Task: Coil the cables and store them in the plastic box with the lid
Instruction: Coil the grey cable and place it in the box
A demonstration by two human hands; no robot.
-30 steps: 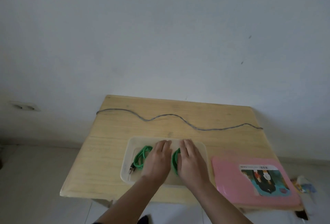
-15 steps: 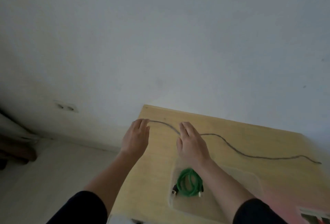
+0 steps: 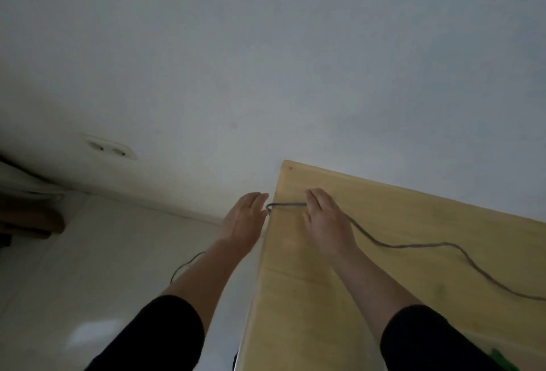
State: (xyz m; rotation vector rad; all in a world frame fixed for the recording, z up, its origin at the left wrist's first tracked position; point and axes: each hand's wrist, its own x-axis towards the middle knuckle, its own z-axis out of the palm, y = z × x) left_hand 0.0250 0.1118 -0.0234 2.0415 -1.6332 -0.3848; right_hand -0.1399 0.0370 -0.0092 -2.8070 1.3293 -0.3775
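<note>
A long grey cable (image 3: 413,246) lies in a wavy line across the wooden table (image 3: 325,296), and its left end bends over the table's left edge. My left hand (image 3: 243,218) hovers just off that edge, fingers straight, their tips touching the cable's end. My right hand (image 3: 326,218) lies flat over the cable a little further in, and the cable passes under its palm. A sliver of green cable (image 3: 503,361) shows at the bottom right. The plastic box and the lid are out of view.
The table's far edge stands against a white wall. Left of the table is pale floor with a thin dark wire (image 3: 186,264) lying on it. A double wall socket (image 3: 110,149) sits low on the wall, and dark furniture (image 3: 29,220) stands at the far left.
Both hands left the green coils in the box and reached to the grey cable's left end. My view swung left, so the box and pink lid dropped out of sight.
</note>
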